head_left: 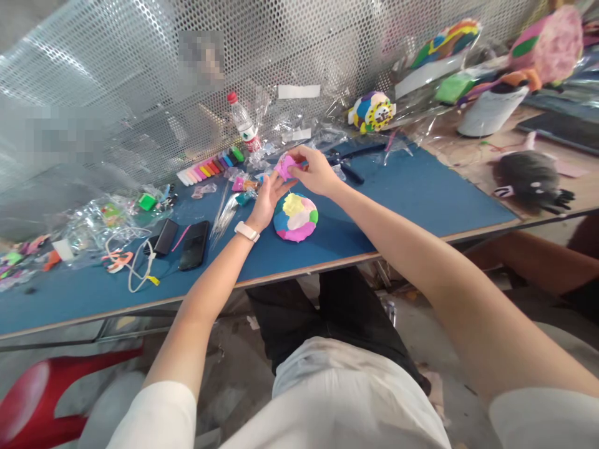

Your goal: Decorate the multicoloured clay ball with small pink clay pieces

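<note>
Pink piece (284, 166) touches both hands (318, 171) (right pinching, left outstretched).

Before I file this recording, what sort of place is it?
Probably a craft workspace: a patchwork-coloured round piece lies on the blue tabletop, a row of small coloured blocks sits behind, and a multicoloured figure stands farther back.

The held piece (285, 166) is pinkish purple, the round lump (296, 219) patched yellow, pink, blue, green, magenta, the tabletop (421, 199) blue.
</note>
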Motion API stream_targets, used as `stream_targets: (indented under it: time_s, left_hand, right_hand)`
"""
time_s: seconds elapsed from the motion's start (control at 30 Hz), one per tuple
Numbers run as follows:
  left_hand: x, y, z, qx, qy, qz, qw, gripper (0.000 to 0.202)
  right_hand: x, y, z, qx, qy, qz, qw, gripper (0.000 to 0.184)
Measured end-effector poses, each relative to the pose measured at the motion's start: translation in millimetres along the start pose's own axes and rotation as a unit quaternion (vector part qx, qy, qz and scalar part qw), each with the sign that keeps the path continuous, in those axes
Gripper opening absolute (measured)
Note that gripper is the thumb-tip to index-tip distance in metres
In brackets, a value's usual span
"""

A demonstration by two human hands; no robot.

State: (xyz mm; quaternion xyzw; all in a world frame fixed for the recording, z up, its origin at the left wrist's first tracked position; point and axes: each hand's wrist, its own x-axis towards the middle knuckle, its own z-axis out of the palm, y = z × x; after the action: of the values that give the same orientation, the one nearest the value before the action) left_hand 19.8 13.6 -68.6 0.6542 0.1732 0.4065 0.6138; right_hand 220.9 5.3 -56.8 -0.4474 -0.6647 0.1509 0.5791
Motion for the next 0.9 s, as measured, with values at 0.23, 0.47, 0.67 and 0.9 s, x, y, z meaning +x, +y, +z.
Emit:
stream_targets:
  time_s: [0.23, 0.47, 0.67, 0.9]
  left_hand:
    - [5.0, -8.2, -7.1, 0.037, -0.015, 0.013, 0.999, 0.088]
    - [8.6, -19.0, -15.0, 0.062, -0.049, 0.023, 0.997, 0.086]
    - [12.9, -21.8, -17.6, 0.086, -0.029, 0.026, 0.996, 0.084]
    - [11.8, -13.2, -12.1, 0.083, 0.030, -0.003, 0.996, 0.084]
  right_hand:
    - [-1.1, -2.8, -1.2, 0.013, 0.039, 0.002, 0.999, 0.018]
    - [1.1, -0.1, -1.0, 0.032, 0.018, -0.003, 0.999, 0.009]
    - [4.2, -0.4, -5.2, 0.045, 0.000, 0.010, 0.999, 0.008]
    - [17.7, 29.3, -13.2, 0.034, 0.109, 0.023, 0.993, 0.025]
